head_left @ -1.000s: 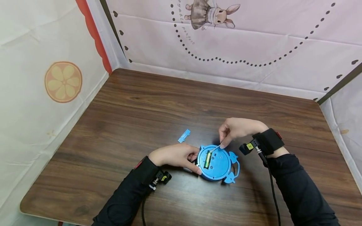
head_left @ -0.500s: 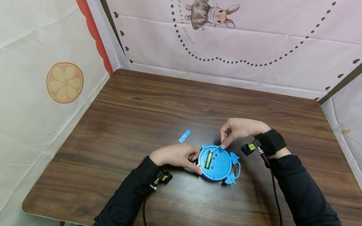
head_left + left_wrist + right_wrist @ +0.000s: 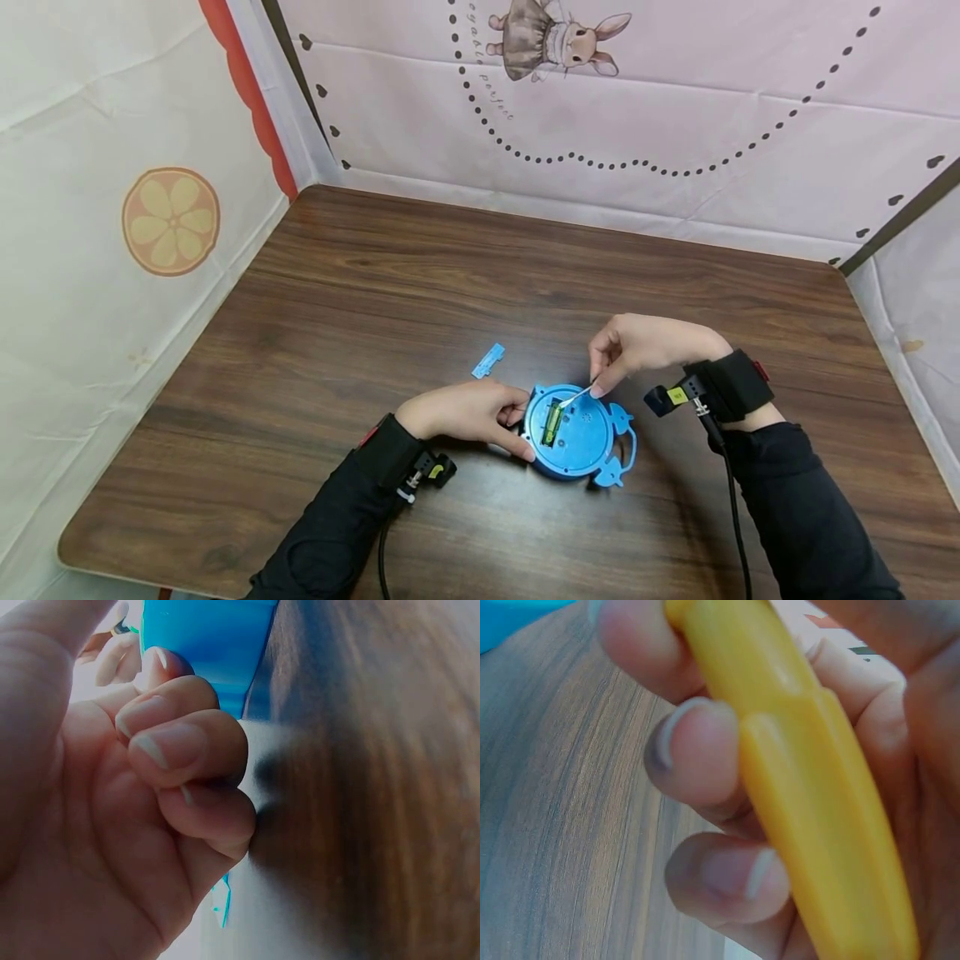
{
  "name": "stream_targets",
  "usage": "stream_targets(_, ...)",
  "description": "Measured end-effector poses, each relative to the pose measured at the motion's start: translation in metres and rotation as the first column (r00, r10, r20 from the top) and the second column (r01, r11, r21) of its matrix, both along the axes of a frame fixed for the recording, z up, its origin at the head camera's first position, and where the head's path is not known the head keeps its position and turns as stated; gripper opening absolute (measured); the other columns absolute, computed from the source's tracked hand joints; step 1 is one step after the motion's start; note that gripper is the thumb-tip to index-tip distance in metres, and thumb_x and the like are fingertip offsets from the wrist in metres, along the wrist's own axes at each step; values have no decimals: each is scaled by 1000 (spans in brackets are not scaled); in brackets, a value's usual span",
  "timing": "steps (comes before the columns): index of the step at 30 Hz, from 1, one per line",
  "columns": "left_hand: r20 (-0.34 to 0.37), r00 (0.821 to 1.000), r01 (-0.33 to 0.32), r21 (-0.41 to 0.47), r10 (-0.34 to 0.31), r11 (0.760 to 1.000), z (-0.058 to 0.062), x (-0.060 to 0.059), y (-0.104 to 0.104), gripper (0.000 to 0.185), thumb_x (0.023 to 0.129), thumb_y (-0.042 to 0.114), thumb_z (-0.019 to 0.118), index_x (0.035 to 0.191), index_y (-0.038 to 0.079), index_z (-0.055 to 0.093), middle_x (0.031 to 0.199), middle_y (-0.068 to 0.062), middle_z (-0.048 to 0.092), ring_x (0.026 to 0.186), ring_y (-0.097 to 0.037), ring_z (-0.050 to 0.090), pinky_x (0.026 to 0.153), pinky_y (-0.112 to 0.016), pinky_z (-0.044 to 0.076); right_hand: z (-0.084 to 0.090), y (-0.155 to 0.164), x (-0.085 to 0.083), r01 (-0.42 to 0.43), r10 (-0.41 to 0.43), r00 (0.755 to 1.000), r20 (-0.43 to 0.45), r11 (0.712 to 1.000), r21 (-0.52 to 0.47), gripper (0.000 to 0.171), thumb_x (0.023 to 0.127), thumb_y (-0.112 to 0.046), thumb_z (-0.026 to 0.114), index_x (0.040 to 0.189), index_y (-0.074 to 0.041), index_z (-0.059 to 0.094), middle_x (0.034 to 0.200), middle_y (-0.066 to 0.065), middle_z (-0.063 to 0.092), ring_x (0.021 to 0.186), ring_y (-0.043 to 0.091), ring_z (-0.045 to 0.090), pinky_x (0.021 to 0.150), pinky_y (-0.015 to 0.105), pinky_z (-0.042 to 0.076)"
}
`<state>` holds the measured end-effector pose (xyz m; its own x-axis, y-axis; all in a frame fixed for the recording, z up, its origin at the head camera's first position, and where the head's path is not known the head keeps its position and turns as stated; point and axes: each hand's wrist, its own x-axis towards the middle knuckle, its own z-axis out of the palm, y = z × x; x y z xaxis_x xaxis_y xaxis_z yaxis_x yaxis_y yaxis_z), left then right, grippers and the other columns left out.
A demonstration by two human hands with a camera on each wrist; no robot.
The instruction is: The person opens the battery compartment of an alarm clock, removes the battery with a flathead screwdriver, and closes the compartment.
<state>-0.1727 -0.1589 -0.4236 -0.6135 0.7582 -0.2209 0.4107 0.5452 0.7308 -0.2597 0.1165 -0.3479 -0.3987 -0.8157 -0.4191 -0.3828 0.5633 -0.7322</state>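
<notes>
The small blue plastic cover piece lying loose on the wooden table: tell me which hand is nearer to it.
Left. The left hand rests just below the small blue plastic cover piece; the right hand is farther off to its right.

A small blue cover piece (image 3: pixel 488 361) lies on the wooden table (image 3: pixel 390 275) — bunny-print backdrop (image 3: pixel 558 40) behind.

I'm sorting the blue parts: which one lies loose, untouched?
The small blue cover piece, alone on the table; the round blue toy is held by the left hand.

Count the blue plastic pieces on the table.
2: the round toy under both hands, near the table's front middle, and a small cover lying loose to its upper left. Hands may hide smaller bits.
</notes>
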Motion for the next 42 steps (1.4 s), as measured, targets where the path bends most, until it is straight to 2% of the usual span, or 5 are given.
stream_targets(14,-16,1000,-7,-17,7,1000,0,0,1,47,86,51,77,78,17,45,70,11,35,61,-5,33,62,-24,29,-2,9,7,6,-6,1000,1,999,-50,8,90,-25,78,87,-18,75,76,-4,64,68,12,48,65,27,38)
stream_targets(23,-23,1000,-18,-18,17,1000,0,-1,2,47,86,53,77,78,18,47,69,12,37,61,-4,35,61,-24,28,-5,7,7,56,-56,994,-92,998,-2,10,89,-27,79,84,-20,74,80,-5,67,73,15,53,68,30,43)
stream_targets(37,-12,1000,-21,-17,21,1000,0,0,3,47,85,54,76,79,19,47,70,11,37,62,-5,35,61,-24,29,-13,7,5,83,-81,991,-103,996,18,11,89,-27,79,84,-19,74,80,-5,68,73,14,54,72,33,45)
stream_targets(42,-7,1000,-19,-19,19,1000,1,-1,4,47,86,54,77,79,18,47,70,11,37,62,-5,35,62,-24,28,-10,15,8,138,-135,976,-171,990,10,13,89,-32,79,86,-21,73,84,-6,67,76,16,56,71,34,46)
